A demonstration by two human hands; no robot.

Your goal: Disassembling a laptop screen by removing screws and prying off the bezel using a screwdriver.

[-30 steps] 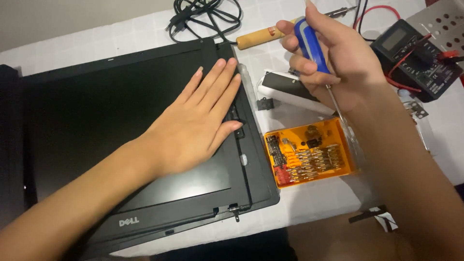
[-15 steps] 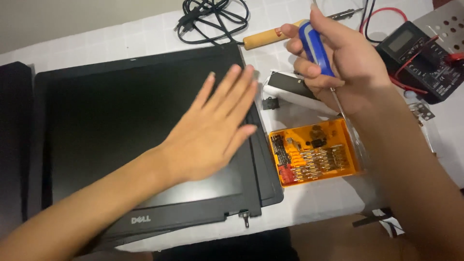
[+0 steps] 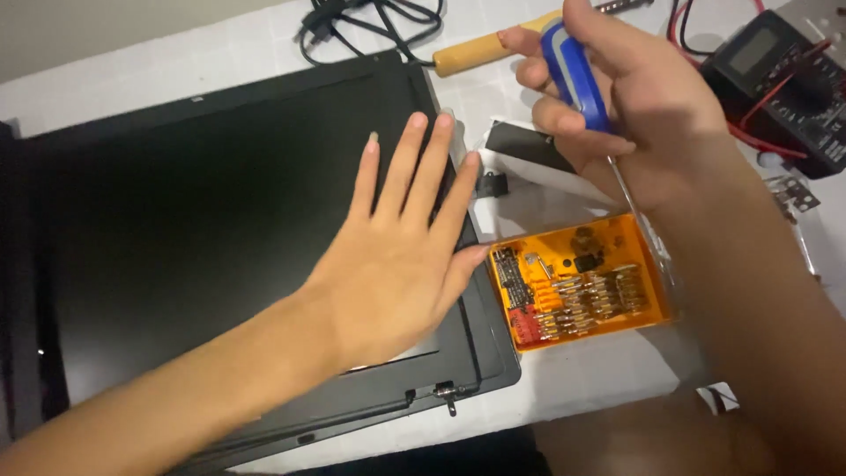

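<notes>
A black laptop screen panel (image 3: 194, 229) lies flat on the white table. My left hand (image 3: 401, 256) rests palm-down on its right part, fingers spread and reaching the right bezel. My right hand (image 3: 634, 106) is held above the table to the right, fist closed around a blue-handled screwdriver (image 3: 575, 75) whose thin shaft points down toward an orange case of screwdriver bits (image 3: 577, 282). The case sits just right of the panel's lower right corner.
A wooden-handled tool (image 3: 476, 53) and a black cable (image 3: 370, 18) lie at the back. A black multimeter (image 3: 780, 75) with red leads sits at the far right. A small black bracket (image 3: 493, 183) and a dark flat part (image 3: 529, 145) lie beside the panel.
The view has shifted, so the panel now sits further right in frame. My left hand has slid toward the panel's right edge. My right hand keeps the screwdriver raised.
</notes>
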